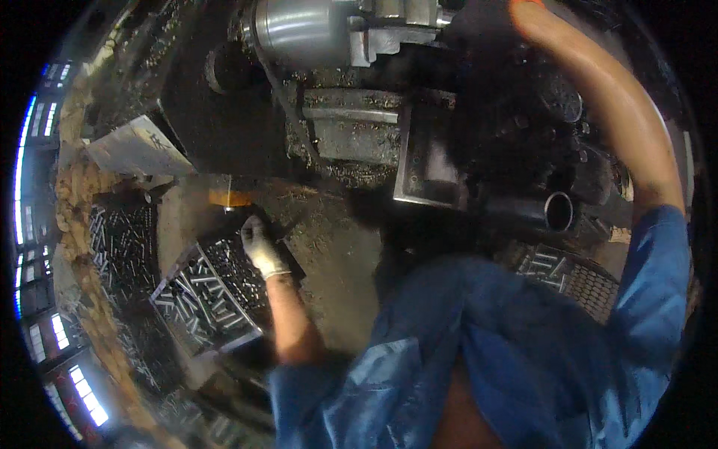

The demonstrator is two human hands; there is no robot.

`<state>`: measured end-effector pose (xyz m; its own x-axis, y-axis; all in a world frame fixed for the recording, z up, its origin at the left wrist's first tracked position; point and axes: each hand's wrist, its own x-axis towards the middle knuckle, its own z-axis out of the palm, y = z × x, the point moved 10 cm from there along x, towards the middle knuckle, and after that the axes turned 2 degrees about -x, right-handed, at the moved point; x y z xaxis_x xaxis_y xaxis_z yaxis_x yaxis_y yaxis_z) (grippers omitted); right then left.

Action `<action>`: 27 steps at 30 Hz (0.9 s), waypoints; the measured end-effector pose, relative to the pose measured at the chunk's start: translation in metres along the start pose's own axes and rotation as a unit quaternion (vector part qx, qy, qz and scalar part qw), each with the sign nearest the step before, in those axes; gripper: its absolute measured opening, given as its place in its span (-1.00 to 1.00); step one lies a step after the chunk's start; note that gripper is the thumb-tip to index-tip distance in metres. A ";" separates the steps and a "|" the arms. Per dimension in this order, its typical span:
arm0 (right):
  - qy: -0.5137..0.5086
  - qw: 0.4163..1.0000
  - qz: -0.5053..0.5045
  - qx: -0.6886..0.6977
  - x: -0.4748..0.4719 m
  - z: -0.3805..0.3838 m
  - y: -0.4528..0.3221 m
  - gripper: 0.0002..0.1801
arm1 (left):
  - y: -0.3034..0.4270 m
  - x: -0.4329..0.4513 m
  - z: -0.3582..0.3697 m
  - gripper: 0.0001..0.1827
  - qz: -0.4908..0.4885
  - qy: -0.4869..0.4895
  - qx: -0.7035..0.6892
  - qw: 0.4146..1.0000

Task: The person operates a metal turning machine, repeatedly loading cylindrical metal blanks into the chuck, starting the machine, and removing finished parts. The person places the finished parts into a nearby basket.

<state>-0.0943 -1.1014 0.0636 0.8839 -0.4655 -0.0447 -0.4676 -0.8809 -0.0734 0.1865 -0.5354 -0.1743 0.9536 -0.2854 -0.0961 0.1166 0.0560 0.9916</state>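
Note:
My left hand point(260, 247), in a pale work glove, is over the upper right edge of a divided metal bin, near a heap of small dark metal parts point(230, 264). Its fingertips are dark and blurred, and whether they pinch a part does not show. Beside that heap, behind a thin divider, lie loose metal pins point(205, 303). My right arm reaches up along the right side to the machine; only an orange cuff edge shows, and the hand is lost in the dark at the top. A lathe-like machine with a shiny metal cylinder point(297, 25) and chuck jaws point(387, 39) stands ahead.
Metal chips cover the machine bed point(353, 140). A dark metal tray point(429, 174) and a pipe end point(558, 211) lie to the right. More pins fill a container point(126, 241) at left, below a tilted metal sheet point(140, 147). A rack of round parts point(592, 286) is at lower right.

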 end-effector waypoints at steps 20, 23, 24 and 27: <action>-0.072 0.996 0.029 0.038 0.048 0.000 0.077 -0.48 | 0.249 0.063 0.478 0.04 0.482 -0.182 0.615 0.596; -0.122 0.991 -0.030 0.044 0.079 0.032 0.027 -0.48 | 0.248 0.073 0.499 0.02 0.387 -0.266 0.667 0.579; -0.136 0.989 -0.039 0.039 0.084 0.041 0.019 -0.47 | 0.240 0.073 0.495 0.01 0.332 -0.296 0.686 0.575; -0.163 0.985 -0.042 0.045 0.094 0.061 0.016 -0.46 | 0.268 0.054 0.482 -0.09 0.452 -0.203 0.600 0.628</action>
<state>-0.0189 -1.1537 -0.0022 0.8777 -0.3257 -0.3515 -0.4039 -0.8975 -0.1770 0.1350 -0.9973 0.1284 0.3019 -0.8903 0.3410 -0.9471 -0.3210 0.0003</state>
